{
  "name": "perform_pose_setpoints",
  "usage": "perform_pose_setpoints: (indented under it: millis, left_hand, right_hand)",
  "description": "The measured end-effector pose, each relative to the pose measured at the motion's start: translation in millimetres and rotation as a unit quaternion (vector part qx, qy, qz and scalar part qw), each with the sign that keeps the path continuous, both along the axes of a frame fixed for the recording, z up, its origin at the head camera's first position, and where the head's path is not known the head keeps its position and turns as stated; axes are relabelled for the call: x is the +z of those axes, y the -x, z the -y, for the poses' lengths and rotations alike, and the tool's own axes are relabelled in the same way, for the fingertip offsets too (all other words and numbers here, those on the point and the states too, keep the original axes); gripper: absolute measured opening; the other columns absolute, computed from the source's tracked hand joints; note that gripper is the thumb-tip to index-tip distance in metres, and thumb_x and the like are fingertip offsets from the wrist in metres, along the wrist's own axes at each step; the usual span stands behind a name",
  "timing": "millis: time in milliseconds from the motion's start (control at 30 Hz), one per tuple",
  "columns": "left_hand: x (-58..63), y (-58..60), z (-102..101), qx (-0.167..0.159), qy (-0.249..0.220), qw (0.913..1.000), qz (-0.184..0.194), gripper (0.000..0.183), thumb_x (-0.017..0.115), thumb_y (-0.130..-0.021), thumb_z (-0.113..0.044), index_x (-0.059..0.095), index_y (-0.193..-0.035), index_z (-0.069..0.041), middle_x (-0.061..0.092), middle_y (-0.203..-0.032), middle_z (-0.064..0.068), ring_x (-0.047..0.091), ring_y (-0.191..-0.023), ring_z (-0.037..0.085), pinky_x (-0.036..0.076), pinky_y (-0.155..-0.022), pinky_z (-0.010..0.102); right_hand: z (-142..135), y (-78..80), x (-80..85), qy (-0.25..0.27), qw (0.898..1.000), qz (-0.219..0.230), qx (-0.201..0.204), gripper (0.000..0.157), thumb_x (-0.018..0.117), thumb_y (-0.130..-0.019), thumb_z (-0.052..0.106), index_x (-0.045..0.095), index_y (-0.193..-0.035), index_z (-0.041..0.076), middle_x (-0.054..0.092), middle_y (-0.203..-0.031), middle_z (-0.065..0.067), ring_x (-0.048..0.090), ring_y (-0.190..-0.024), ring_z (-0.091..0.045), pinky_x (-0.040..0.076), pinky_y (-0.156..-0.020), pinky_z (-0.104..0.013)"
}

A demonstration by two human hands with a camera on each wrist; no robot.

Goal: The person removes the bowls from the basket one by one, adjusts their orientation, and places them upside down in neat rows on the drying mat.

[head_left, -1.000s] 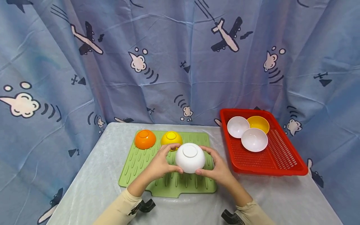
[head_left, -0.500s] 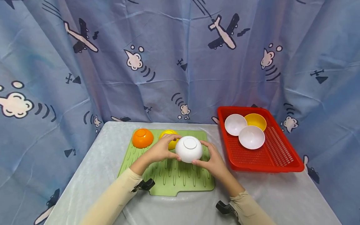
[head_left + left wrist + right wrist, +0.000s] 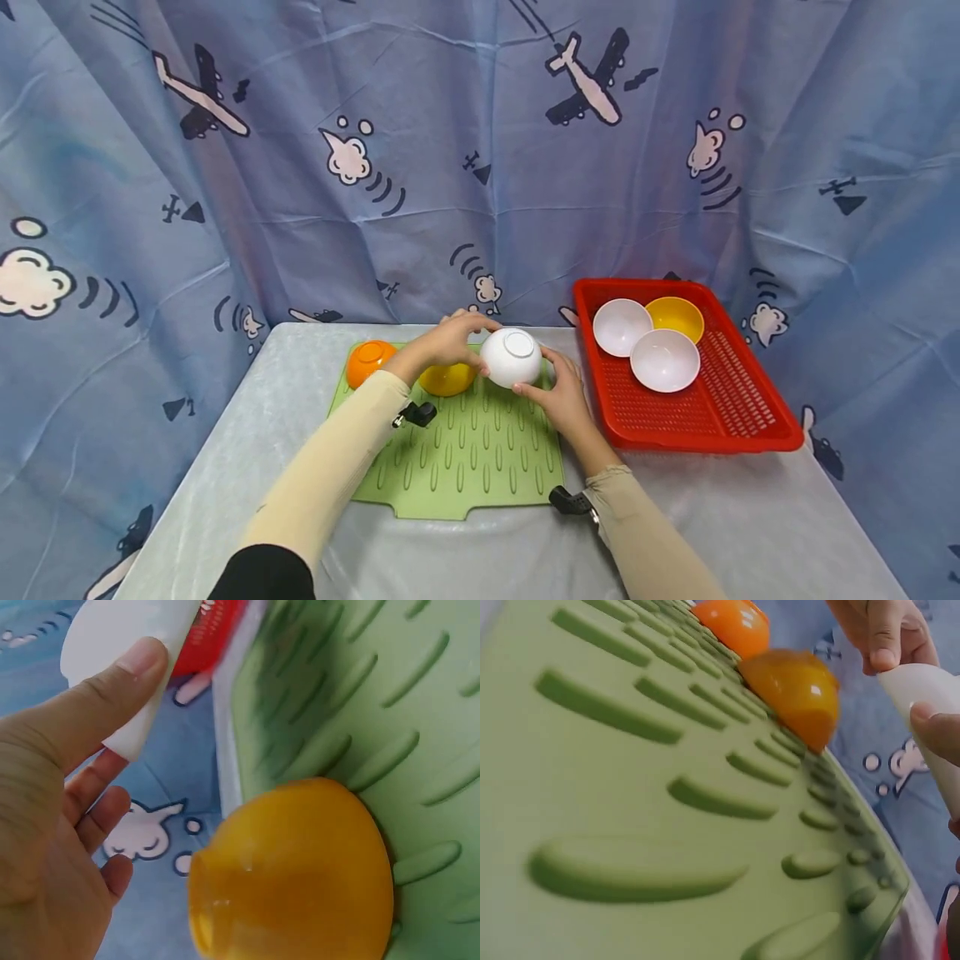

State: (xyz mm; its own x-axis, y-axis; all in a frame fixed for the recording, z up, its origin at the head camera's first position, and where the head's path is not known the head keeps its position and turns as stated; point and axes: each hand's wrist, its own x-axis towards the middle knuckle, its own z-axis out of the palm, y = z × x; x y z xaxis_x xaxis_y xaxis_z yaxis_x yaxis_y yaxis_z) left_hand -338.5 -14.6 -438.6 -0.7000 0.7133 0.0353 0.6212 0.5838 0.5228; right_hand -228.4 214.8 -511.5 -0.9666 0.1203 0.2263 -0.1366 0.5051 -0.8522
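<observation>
A white bowl (image 3: 510,360) is held upside down above the back right part of a green drying mat (image 3: 457,454). My left hand (image 3: 452,340) pinches its left rim between thumb and fingers, as the left wrist view also shows on the white bowl (image 3: 124,637). At the opposite side, my right hand (image 3: 561,398) grips the rim. Just left of the held bowl, an upturned yellow bowl (image 3: 447,381) rests on the mat, partly hidden by my left hand. An upturned orange bowl (image 3: 367,363) sits at the mat's back left, partly behind my left wrist.
To the right stands a red plastic basket (image 3: 731,437) with slotted walls. Inside it are two white bowls (image 3: 664,361) and a yellow bowl (image 3: 678,318), openings up. A blue patterned curtain (image 3: 375,250) hangs behind the pale table (image 3: 270,400).
Both hands have carried the white bowl away from me, from over the mat's middle to its back edge beside the yellow bowl. The head view has shifted slightly.
</observation>
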Motion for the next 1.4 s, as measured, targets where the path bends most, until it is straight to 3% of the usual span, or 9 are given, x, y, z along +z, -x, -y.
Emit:
perform_pose_setpoints:
  millis: [300,600,833,1000,1133,1400]
  left_hand:
    - [-19.2,20.1,-18,0.013,0.051,0.9985,0.017,0.074,0.095,-0.072,-0.033,0.064,-0.139,-0.024,0.065,-0.135,-0.005,0.042,-0.136,0.026,0.023,-0.114,0.056]
    - [-30.1,27.3,-26,0.017,0.111,0.9936,0.012,0.067,0.095,-0.071,-0.036,0.067,-0.13,-0.024,0.067,-0.131,-0.006,0.046,-0.125,0.02,0.027,-0.11,0.049]
    - [-29.5,26.2,-28,0.02,0.132,0.991,0.006,0.062,0.095,-0.071,-0.037,0.068,-0.125,-0.023,0.067,-0.127,-0.005,0.047,-0.119,0.018,0.028,-0.108,0.046]
    - [-30.8,23.7,-29,0.033,0.13,0.9907,0.023,0.063,0.095,-0.07,-0.037,0.068,-0.125,-0.025,0.065,-0.125,-0.006,0.046,-0.114,0.021,0.032,-0.104,0.045]
    - [-32.4,23.5,-27,0.025,0.132,0.9907,0.022,0.063,0.095,-0.071,-0.038,0.068,-0.126,-0.026,0.066,-0.126,-0.007,0.045,-0.115,0.02,0.03,-0.105,0.045]
    - [-20.4,23.4,-28,0.011,0.11,0.9932,0.036,0.073,0.092,-0.076,-0.036,0.062,-0.141,-0.019,0.064,-0.136,-0.002,0.046,-0.123,0.023,0.028,-0.112,0.049]
  right_hand:
    - [-4,19.3,-15.0,-0.029,0.998,0.037,-0.03,0.086,0.093,-0.075,0.024,0.052,-0.148,0.005,0.05,-0.15,-0.022,0.035,-0.142,-0.041,0.021,-0.118,-0.058]
    - [-12,32.8,-25.8,-0.096,0.994,0.05,-0.022,0.079,0.094,-0.072,0.031,0.061,-0.139,0.006,0.058,-0.142,-0.02,0.04,-0.139,-0.04,0.02,-0.117,-0.057]
    - [-15,32.4,-26.8,-0.116,0.992,0.056,-0.012,0.081,0.094,-0.071,0.033,0.06,-0.139,0.005,0.057,-0.143,-0.018,0.037,-0.141,-0.04,0.016,-0.118,-0.057]
    - [-16,30.3,-29.3,-0.122,0.991,0.055,-0.008,0.08,0.093,-0.072,0.034,0.06,-0.139,0.005,0.058,-0.143,-0.018,0.038,-0.141,-0.04,0.017,-0.117,-0.058]
    - [-16,29.3,-30.5,-0.127,0.99,0.061,-0.007,0.082,0.094,-0.071,0.034,0.06,-0.14,0.006,0.058,-0.143,-0.017,0.038,-0.141,-0.04,0.018,-0.117,-0.058]
    - [-18,31.6,-28.0,-0.132,0.99,0.057,-0.001,0.083,0.093,-0.072,0.035,0.059,-0.142,0.006,0.057,-0.145,-0.018,0.037,-0.142,-0.04,0.018,-0.116,-0.059]
